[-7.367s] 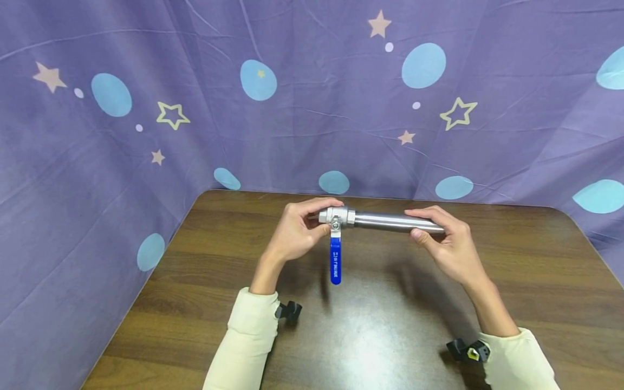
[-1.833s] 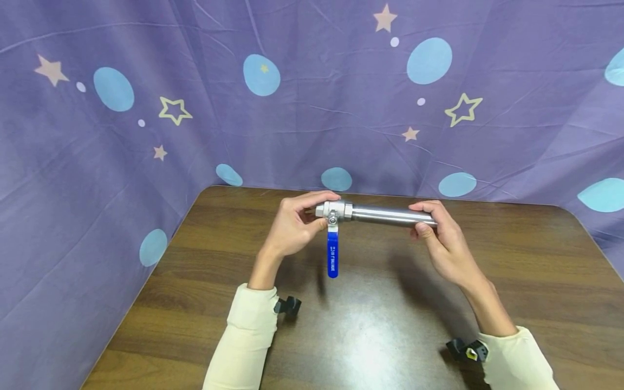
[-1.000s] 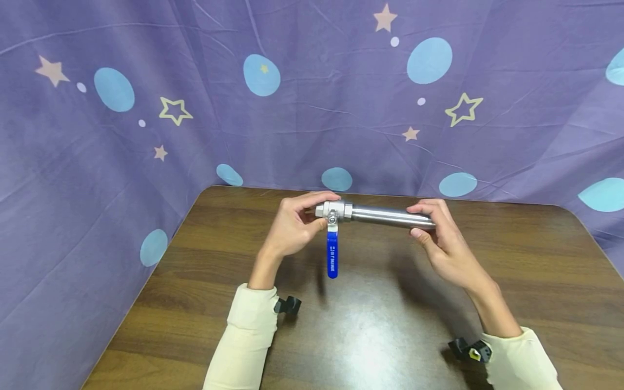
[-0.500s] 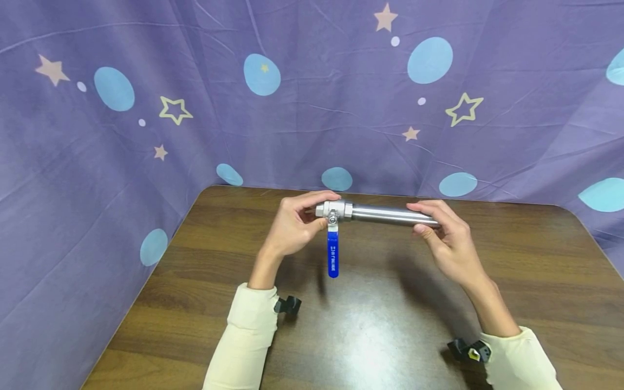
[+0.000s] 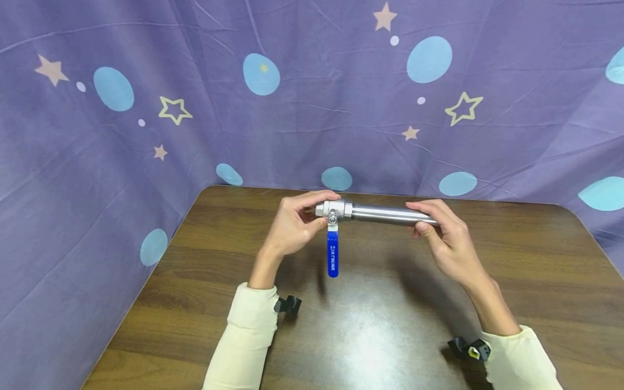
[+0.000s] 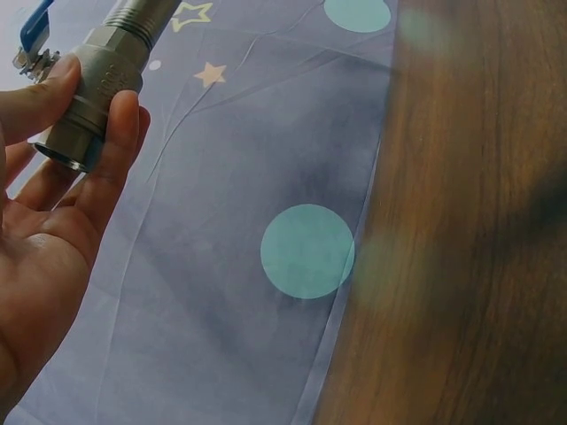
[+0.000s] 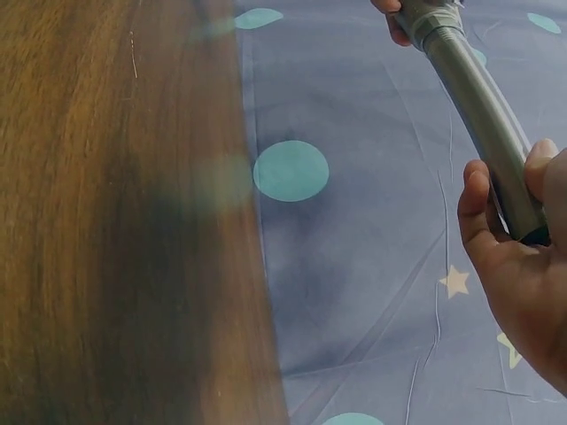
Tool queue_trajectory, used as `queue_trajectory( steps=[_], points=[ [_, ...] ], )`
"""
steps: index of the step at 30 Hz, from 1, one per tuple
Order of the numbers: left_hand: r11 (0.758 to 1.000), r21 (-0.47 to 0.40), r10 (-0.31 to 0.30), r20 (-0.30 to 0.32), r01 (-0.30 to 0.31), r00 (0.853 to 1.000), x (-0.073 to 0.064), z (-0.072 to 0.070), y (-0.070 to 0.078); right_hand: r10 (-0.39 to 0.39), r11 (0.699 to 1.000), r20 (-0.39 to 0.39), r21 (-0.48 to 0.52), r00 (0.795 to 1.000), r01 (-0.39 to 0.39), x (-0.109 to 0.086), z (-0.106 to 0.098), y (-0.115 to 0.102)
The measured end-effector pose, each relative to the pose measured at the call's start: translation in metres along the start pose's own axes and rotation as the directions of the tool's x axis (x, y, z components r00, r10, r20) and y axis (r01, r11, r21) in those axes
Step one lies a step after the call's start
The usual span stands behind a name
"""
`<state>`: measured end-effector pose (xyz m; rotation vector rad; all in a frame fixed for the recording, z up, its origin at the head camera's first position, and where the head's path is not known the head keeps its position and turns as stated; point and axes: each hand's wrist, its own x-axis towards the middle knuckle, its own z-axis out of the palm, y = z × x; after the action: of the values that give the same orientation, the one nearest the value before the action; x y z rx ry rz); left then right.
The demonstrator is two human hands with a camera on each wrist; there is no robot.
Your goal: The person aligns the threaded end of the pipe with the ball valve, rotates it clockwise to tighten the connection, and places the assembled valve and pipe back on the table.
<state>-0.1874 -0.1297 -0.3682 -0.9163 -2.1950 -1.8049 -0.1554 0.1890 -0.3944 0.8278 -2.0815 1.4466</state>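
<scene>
My left hand point(image 5: 292, 227) grips a silver ball valve point(image 5: 334, 209) between thumb and fingers. Its blue lever handle point(image 5: 333, 254) points toward me in the head view. A smooth metal pipe point(image 5: 385, 214) extends rightward from the valve, and threads point(image 6: 133, 22) show at the joint in the left wrist view. Around the pipe's far end, my right hand point(image 5: 448, 238) holds on with thumb and fingers. Valve and pipe are held up off the table, nearly level. The left wrist view also shows the valve's open hexagonal end point(image 6: 66, 150) facing my left palm.
A brown wood-grain table point(image 5: 195, 325) lies below, with shadows of the hands on it. Behind and to the left hangs a purple curtain point(image 5: 302, 141) with stars and blue spots. Black camera mounts point(image 5: 287, 305) sit at both cream sleeves point(image 5: 246, 336).
The right fingers and thumb have shifted slightly about the pipe's end across the frames. My left hand and the valve stay put over the last two seconds.
</scene>
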Motion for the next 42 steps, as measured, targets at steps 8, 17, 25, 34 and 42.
queue_trajectory(
  steps=[8, 17, 25, 34, 42],
  points=[
    [1.000, -0.003, -0.009, 0.000, 0.009, 1.000, 0.0004, -0.0003, -0.0018, 0.059, 0.998, 0.097, -0.025, 0.994, -0.057, -0.0039, -0.0020, -0.0043],
    [1.000, -0.005, -0.009, 0.002, 0.009, 1.000, -0.0003, -0.0012, -0.0007, 0.039, 0.994, 0.110, -0.107, 0.993, -0.027, -0.0019, -0.0029, -0.0079],
    [1.000, -0.007, -0.019, 0.003, 0.019, 1.000, -0.0001, -0.0008, 0.0001, 0.011, 0.997, 0.041, -0.077, 0.999, -0.008, -0.0010, -0.0006, -0.0067],
    [0.999, -0.008, -0.035, 0.008, 0.035, 0.999, 0.0000, -0.0020, -0.0002, 0.013, 0.998, 0.008, -0.057, 1.000, -0.013, -0.0006, 0.0005, -0.0057],
    [0.999, -0.011, -0.035, 0.015, 0.036, 0.999, -0.0003, -0.0020, 0.0004, 0.045, 0.995, 0.021, -0.090, 0.999, -0.043, -0.0009, -0.0019, -0.0042]
  ],
)
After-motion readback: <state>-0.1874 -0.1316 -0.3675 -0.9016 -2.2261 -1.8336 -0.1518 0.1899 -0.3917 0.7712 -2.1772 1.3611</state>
